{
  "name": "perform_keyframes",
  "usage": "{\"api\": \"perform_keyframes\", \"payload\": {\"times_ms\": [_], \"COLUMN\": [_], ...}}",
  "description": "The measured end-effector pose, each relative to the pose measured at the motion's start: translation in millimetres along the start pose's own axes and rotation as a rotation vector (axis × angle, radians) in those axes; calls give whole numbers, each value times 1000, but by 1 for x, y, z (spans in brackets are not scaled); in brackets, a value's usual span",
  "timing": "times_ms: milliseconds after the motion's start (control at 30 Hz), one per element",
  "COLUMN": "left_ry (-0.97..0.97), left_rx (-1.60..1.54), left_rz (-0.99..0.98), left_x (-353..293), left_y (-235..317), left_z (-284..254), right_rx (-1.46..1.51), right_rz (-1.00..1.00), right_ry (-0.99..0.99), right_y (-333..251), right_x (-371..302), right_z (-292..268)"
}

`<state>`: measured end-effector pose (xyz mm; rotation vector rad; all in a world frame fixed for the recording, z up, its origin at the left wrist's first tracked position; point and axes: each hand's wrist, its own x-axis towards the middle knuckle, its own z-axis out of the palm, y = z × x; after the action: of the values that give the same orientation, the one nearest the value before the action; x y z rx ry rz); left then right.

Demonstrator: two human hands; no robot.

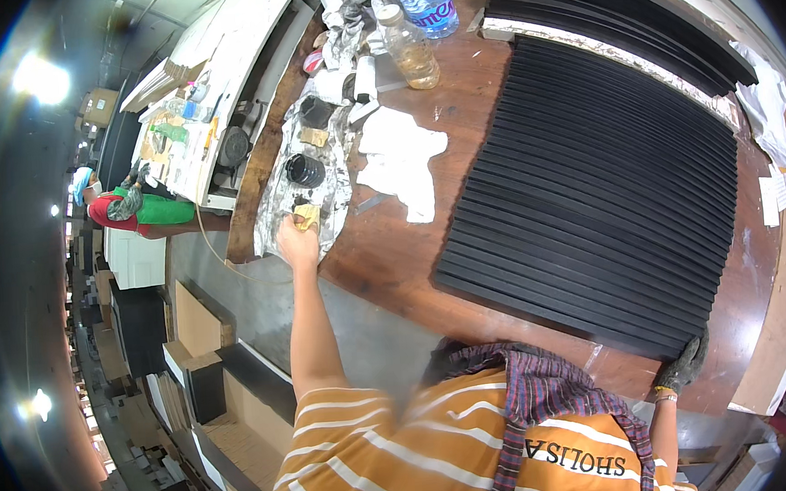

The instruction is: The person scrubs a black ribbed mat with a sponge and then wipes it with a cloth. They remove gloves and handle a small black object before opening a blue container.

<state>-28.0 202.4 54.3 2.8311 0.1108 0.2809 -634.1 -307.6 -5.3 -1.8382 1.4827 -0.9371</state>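
Note:
My bare left hand [297, 244] is closed on a small yellow sponge [307, 216], over a white cloth stained with black [272, 219]. Just beyond it on that cloth stands an open black container [305, 170], with a second dark container [315, 112] farther back. A tan block [313, 138] lies between the two. To the right, a panel of ribbed black strips [587, 189] covers much of the brown table [381, 278]. My right hand [686, 367], in a dark glove, lies at the panel's near right corner, its fingers stretched along the edge.
White rags [401, 159] lie beside the stained cloth. Behind them stand a bottle of yellowish liquid [410, 51] and a large water bottle [428, 2]. More black strips [631, 15] lie at the back. A co-worker [139, 207] stands by another bench at left; cardboard boxes [246, 425] lie below.

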Motion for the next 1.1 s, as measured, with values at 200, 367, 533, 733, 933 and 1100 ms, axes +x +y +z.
{"api": "perform_keyframes", "payload": {"times_ms": [200, 367, 533, 733, 933, 1100], "left_ry": [195, 50, -156, -489, -1135, -1014], "left_rx": [235, -227, 84, -401, -1283, -321], "left_rz": [167, 591, 676, 359, 359, 1396], "left_x": [2, 11, 11, 15, -106, -302], "left_y": [23, 109, 169, 203, 264, 299], "left_z": [15, 40, 86, 53, -7, 23], "right_rx": [-20, -33, -27, -52, -185, -197], "right_rz": [-22, -2, -2, -5, -60, -119], "right_ry": [4, 1, -3, 52, 36, 57], "right_y": [-2, 4, 1, -4, -4, -9], "right_x": [2, 5, 5, 0, 3, 2], "right_z": [1, 0, 2, 3, 0, 1]}}
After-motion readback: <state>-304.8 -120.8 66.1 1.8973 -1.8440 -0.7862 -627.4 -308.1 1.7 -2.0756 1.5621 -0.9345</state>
